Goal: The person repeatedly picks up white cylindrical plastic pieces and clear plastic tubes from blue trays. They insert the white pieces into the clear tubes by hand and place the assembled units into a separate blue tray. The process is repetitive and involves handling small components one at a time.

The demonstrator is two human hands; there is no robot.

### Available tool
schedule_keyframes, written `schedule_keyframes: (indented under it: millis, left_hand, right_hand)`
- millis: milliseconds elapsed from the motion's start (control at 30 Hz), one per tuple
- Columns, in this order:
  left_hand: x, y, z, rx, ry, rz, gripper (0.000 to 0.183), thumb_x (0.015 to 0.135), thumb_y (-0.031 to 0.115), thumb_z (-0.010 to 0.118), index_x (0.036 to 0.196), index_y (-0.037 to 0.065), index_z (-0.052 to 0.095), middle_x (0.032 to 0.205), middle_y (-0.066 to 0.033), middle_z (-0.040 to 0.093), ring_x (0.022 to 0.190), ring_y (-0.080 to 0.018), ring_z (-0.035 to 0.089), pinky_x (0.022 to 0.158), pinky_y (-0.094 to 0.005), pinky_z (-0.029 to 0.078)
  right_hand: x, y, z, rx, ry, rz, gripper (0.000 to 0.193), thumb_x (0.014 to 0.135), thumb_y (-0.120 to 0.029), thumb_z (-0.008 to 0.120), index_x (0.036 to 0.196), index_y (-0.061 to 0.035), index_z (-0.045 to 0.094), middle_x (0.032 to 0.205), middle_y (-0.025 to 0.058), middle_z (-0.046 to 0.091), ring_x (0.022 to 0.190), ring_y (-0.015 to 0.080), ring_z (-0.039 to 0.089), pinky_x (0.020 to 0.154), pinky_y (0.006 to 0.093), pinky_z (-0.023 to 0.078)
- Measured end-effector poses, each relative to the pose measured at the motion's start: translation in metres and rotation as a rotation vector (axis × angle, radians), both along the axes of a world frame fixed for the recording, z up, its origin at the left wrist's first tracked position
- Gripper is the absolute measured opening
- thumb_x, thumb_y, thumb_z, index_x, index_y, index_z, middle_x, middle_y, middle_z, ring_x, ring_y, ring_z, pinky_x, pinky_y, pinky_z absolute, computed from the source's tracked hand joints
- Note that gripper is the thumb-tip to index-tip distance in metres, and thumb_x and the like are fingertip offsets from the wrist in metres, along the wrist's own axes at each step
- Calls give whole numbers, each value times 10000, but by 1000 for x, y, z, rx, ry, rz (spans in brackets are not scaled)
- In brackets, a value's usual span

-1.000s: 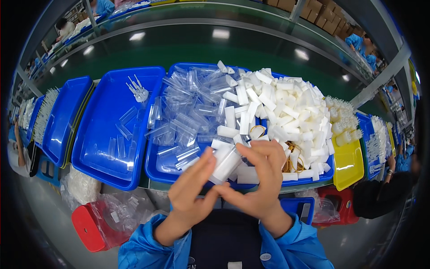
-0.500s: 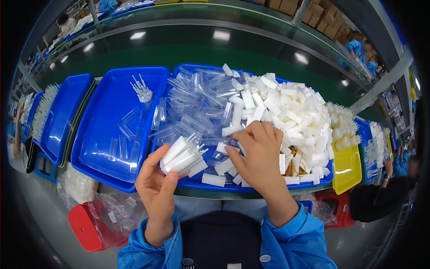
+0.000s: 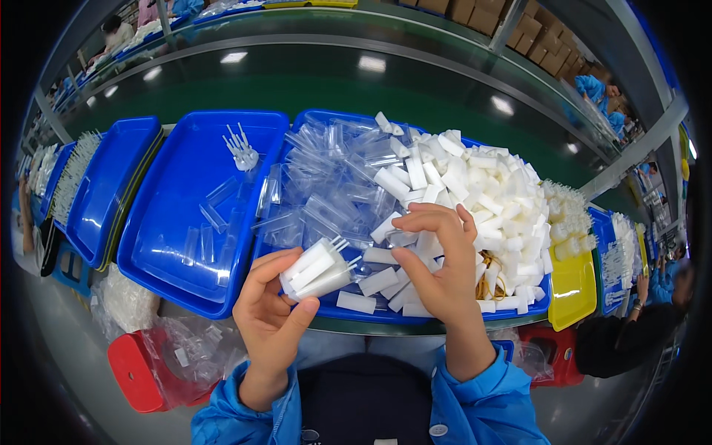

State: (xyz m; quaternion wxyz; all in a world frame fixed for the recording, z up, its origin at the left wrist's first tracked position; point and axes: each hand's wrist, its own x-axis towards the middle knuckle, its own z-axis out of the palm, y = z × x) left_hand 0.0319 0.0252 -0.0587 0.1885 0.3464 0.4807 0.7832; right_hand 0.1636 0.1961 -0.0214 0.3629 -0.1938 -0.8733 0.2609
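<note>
My left hand (image 3: 271,315) is closed around a cluster of white blocks with thin white prongs (image 3: 317,268), tilted with the prongs pointing up and right. Over the front of a blue tray, my right hand (image 3: 441,259) has its thumb and fingers apart. A white block (image 3: 386,227) lies beside its fingertips; a transparent piece shows between thumb and fingers, seemingly in the pile behind. Transparent plastic sleeves (image 3: 326,163) fill the tray's left part. White, foam-like blocks (image 3: 500,185) are heaped on its right, with brownish-yellow bands (image 3: 489,276) among them.
A second blue tray (image 3: 174,170) at left holds a pronged white piece (image 3: 242,150) and several transparent sleeves. Stacked trays (image 3: 111,193) stand farther left, a yellow tray (image 3: 575,285) at right. Beyond runs a green conveyor (image 3: 311,78). A red stool (image 3: 137,374) with plastic bags is below left.
My left hand has moved slightly right with the cluster, which has turned a little. My right hand has drawn back to the right, and its thumb and fingers face left. The view has shifted slightly.
</note>
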Motion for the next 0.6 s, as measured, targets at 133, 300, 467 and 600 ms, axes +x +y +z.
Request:
schedule_keyframes:
  millis: [133, 300, 467, 600]
  left_hand:
    - [6, 3, 0, -8, 79, -22, 463, 781, -75, 694, 1219, -57, 546, 1265, -184, 490, 1171, -256, 547, 938, -344, 514]
    - [17, 8, 2, -16, 102, -102, 462, 770, -101, 690, 1209, -59, 553, 1278, -192, 479, 1172, -266, 550, 940, -347, 516]
    - [23, 11, 6, -53, 151, -161, 455, 775, -108, 682, 1208, -68, 549, 1281, -196, 469, 1167, -276, 561, 944, -356, 528]
    - [29, 12, 10, -84, 134, -185, 455, 767, -82, 696, 1200, -63, 556, 1268, -193, 478, 1160, -270, 557, 961, -359, 503]
  right_hand:
    - [16, 1, 1, -175, 184, 108, 238, 802, -84, 693, 1017, -92, 591, 1036, 49, 653, 1076, 217, 599, 1031, 464, 279]
    - [33, -10, -9, -521, 416, 183, 275, 776, 24, 702, 1025, -26, 595, 978, 95, 592, 865, 150, 579, 820, 309, 449]
    - [46, -12, -8, -563, 434, 195, 220, 793, 79, 646, 1002, 14, 628, 1049, 109, 535, 870, 133, 532, 770, 254, 440]
    - [49, -13, -5, -612, 459, 202, 207, 834, 72, 597, 1039, 36, 595, 1070, 122, 536, 903, 154, 540, 798, 271, 455]
